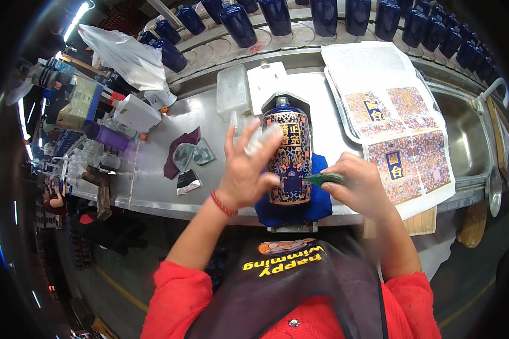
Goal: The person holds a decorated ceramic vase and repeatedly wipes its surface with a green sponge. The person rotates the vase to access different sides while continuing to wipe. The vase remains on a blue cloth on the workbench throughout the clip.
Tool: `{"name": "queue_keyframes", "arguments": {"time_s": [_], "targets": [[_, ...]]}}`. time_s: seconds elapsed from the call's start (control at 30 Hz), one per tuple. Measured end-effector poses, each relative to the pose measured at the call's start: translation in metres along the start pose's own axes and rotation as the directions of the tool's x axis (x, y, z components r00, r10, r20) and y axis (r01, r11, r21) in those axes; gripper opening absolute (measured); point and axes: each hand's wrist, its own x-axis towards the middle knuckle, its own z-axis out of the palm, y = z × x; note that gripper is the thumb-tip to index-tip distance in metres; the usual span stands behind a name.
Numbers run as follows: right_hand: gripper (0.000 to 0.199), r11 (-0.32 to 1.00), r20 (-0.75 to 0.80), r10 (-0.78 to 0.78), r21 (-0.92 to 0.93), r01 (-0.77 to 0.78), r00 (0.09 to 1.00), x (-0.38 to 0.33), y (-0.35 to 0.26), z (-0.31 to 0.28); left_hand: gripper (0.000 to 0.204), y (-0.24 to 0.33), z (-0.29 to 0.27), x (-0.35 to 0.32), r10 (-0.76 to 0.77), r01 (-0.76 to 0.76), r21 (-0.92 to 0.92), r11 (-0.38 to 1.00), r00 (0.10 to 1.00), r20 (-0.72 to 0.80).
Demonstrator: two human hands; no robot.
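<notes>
Steel tabletop point(209, 113) in a workshop, carrying rows of dark blue bottles point(322, 14) along the back and printed decal sheets point(401, 141) on a white tray at right, beside a sink point(464, 135). Lying flat at centre on a blue cloth point(319, 206): a blue bottle point(288, 155), neck pointing away, patterned decal already covering its upper face. Left hand point(246, 169) hovering open over the bottle's left side, fingers spread, pinching a small pale wad, probably sponge or cloth, slightly blurred. Right hand point(359, 186) gripping a green scraper point(325, 179), blade tip touching the bottle's right flank. Likely smoothing the decal onto the bottle, pressing out water or bubbles. Next move probably calling for steady scraper strokes from the middle outward while steadying the bottle against rolling, keeping the decal from creasing or shifting. Spare rags and scraps point(186, 161) lying well to the left.
</notes>
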Motion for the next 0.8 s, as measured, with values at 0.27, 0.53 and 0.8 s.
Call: {"name": "queue_keyframes", "arguments": {"time_s": [0.27, 0.53, 0.8], "targets": [[0.022, 0.844, 0.291, 0.401, 0.252, -0.474, 0.869, -0.010, -0.031, -0.008, 0.066, -0.043, 0.019, 0.074, -0.502, 0.705, -0.679, 0.205, 0.671, 0.545], [0.025, 0.013, 0.574, 0.404, 0.775, -0.632, 0.712, -0.050, -0.032, 0.035, 0.027, -0.056, 0.024, 0.096, -0.273, 0.751, -0.640, -0.159, 0.590, 0.760], [0.026, 0.114, 0.502, 0.362, 0.812, -0.572, 0.786, -0.065, -0.044, 0.042, 0.039, -0.035, -0.042, 0.049, -0.334, 0.514, -0.853, 0.092, 0.823, 0.460]]}}
